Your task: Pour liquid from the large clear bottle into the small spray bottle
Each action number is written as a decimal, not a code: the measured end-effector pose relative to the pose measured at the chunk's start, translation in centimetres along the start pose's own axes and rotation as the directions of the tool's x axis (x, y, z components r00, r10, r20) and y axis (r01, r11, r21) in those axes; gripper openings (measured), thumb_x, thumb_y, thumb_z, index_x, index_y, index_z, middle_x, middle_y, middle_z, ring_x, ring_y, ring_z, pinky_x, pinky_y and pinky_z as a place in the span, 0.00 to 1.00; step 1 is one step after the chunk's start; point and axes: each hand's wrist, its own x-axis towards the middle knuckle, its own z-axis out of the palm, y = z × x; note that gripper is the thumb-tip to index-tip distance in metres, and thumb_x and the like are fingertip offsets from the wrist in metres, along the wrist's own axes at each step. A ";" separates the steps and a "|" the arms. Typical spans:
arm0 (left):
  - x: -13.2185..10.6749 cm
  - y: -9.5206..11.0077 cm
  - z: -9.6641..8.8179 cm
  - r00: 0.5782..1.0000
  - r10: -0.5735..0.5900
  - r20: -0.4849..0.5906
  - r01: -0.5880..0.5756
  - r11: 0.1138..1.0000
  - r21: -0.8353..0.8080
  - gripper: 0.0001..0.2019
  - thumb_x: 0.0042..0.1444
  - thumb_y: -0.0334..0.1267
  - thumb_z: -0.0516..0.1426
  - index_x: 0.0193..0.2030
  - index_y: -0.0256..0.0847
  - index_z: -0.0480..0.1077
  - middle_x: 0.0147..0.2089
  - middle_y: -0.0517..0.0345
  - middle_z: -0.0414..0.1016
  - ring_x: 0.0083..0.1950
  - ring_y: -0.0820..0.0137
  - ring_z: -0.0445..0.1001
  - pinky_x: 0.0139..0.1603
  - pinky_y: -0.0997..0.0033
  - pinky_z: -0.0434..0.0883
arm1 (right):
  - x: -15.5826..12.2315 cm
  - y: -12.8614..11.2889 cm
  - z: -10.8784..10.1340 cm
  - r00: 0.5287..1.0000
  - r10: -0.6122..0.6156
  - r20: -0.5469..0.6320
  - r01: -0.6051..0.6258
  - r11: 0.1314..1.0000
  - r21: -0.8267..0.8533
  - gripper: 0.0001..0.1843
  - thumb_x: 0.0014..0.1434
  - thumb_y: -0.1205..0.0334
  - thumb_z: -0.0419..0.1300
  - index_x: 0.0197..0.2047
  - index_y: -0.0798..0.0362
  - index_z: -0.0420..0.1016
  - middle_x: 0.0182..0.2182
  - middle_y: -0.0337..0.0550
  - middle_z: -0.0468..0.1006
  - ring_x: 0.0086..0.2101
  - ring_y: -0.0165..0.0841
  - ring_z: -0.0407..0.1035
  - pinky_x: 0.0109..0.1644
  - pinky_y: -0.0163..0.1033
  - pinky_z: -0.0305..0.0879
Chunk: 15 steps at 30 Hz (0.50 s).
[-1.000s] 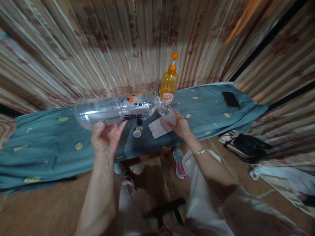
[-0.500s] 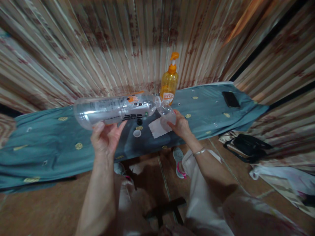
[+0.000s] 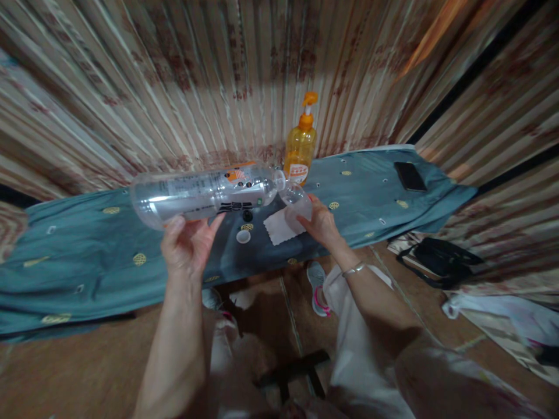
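Nearest, the left hand [image 3: 190,247] holds the large clear plastic bottle [image 3: 187,198] from below, its grip wide, thumb and fingers set apart along the bottle's near side. The bottle lies on its side above the worktop [image 3: 102,285], mouth to the right. At that mouth, the right hand [image 3: 322,224] has a small clear bottle [image 3: 297,201] pinched between thumb and fingers, neck leaning to the large bottle's mouth. The two openings look lined up; whether they touch is unclear.

Uncapping seems done: a white cap [image 3: 243,237] lies below the large bottle's front half, with a small black round piece [image 3: 247,215], perhaps its cap, just beyond. Neither is back on. Whether any liquid has passed cannot be told. A scalloped white cloth [image 3: 277,228] lies under the small bottle. Just beyond the large bottle's mouth stands an orange pump bottle [image 3: 300,145].
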 end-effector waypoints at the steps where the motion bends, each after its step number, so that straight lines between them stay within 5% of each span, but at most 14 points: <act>1: 0.0 0.0 0.0 1.000 0.003 -0.002 -0.003 1.000 -0.008 0.13 0.46 0.38 0.71 0.39 0.48 0.76 0.46 0.59 0.87 0.61 0.53 0.83 0.71 0.40 0.76 | 0.0 0.0 0.0 1.000 -0.006 -0.003 0.006 1.000 0.004 0.38 0.60 0.64 0.70 0.72 0.57 0.67 0.62 0.64 0.83 0.62 0.56 0.79 0.67 0.63 0.77; 15: 0.1 -0.1 -0.1 1.000 0.014 0.016 -0.014 1.000 -0.013 0.16 0.40 0.38 0.73 0.33 0.46 0.72 0.43 0.57 0.87 0.63 0.50 0.82 0.71 0.36 0.75 | 0.0 0.1 0.0 1.000 0.003 -0.011 -0.003 1.000 0.016 0.39 0.59 0.65 0.70 0.72 0.57 0.67 0.62 0.64 0.83 0.62 0.56 0.79 0.67 0.63 0.77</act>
